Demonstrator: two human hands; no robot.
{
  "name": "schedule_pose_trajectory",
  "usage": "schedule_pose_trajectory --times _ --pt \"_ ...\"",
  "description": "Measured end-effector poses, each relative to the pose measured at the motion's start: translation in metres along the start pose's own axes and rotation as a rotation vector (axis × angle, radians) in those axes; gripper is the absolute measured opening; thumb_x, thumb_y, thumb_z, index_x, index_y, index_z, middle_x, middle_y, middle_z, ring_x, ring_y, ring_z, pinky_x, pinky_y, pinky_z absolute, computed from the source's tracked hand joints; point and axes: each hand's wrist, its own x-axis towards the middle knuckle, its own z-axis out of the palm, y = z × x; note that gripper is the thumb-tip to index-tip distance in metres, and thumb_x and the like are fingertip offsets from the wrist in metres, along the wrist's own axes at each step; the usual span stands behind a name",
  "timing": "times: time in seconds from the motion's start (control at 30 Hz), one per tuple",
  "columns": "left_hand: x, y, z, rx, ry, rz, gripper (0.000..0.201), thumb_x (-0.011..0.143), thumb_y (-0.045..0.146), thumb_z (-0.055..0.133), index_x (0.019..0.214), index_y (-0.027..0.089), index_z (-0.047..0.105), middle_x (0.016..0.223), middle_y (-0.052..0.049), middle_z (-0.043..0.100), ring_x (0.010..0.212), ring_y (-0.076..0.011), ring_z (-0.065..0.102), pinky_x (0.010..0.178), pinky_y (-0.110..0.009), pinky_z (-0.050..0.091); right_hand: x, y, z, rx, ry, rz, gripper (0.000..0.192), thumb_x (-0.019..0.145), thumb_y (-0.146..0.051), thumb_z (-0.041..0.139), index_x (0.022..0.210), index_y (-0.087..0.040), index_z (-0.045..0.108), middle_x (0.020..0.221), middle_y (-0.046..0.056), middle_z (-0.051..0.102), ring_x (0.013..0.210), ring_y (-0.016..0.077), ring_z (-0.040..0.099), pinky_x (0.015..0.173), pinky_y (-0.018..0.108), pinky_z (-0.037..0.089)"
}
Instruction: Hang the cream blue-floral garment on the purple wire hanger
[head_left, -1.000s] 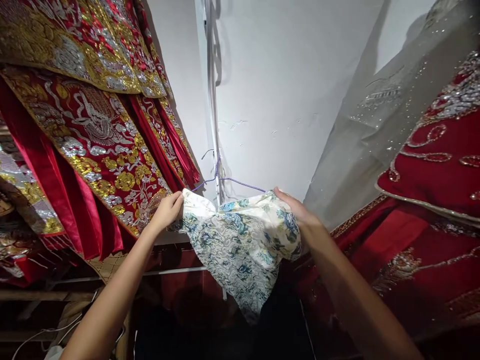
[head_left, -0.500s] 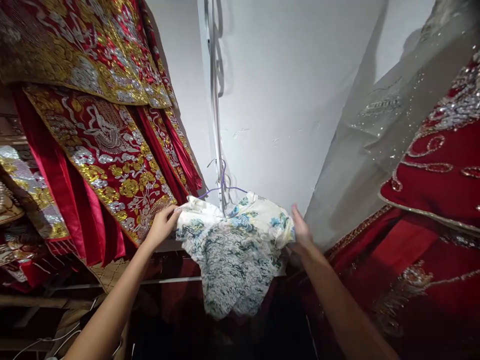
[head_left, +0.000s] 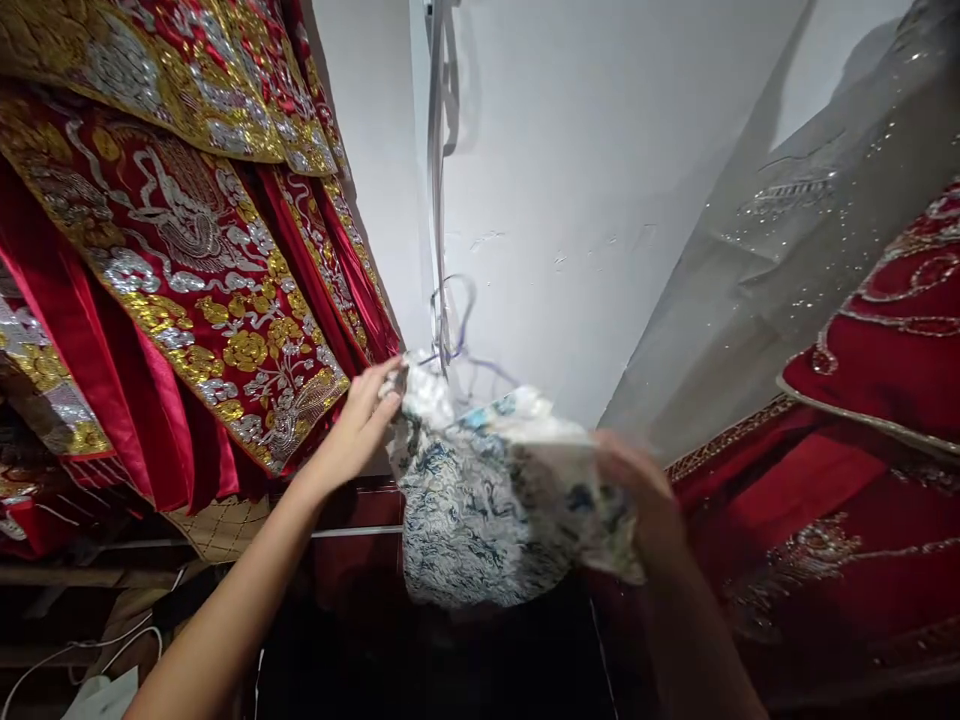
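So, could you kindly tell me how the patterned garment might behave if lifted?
The patterned garment would probably be floppy, since it creases and sags below the left hand. It is likely light for its size, judging by the thin-looking cloth. It may swing, as its lower edge hangs loose.

Both forearms extend inward from the near side. The left forearm (head_left: 247,575) angles far and right; the left hand (head_left: 361,425) forms a pinch grip, thumb on the near side of the fingers. The right forearm (head_left: 694,625) angles far and left; the right hand (head_left: 641,485) is blurred, finger positions indistinct.
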Motion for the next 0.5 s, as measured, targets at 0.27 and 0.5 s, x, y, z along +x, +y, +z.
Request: schedule_pose_trajectory --times 0.27,0.5 --pt "-0.047 0.026 0.031 -0.79 -0.307 -0.578 0.058 0.089 0.039 0.064 0.141 0.021 0.044 0.101 -0.008 0.064 0.059 -0.0088 0.057 0.052 -0.019 0.043 -0.039 0.022 0.06 -0.344 -0.911 -0.197 0.062 0.082 -0.042 0.07 0.14 -0.031 0.053 0.137 0.006 0.057 0.115 0.0298 0.06 0.099 0.038 0.05" --pt "-0.075 0.044 -0.038 -0.037 -0.413 -0.351 0.045 0.088 0.035 0.066 0.131 0.023 0.063 0.078 -0.001 0.071 0.079 -0.0181 0.066 0.074 -0.024 0.052 0.037 0.076 0.021 -0.583 -0.269 -0.269 0.064 0.09 -0.045 0.059 0.148 -0.028 0.039 0.155 0.01 0.037 0.143 0.0305 0.032 0.116 0.052 0.029"
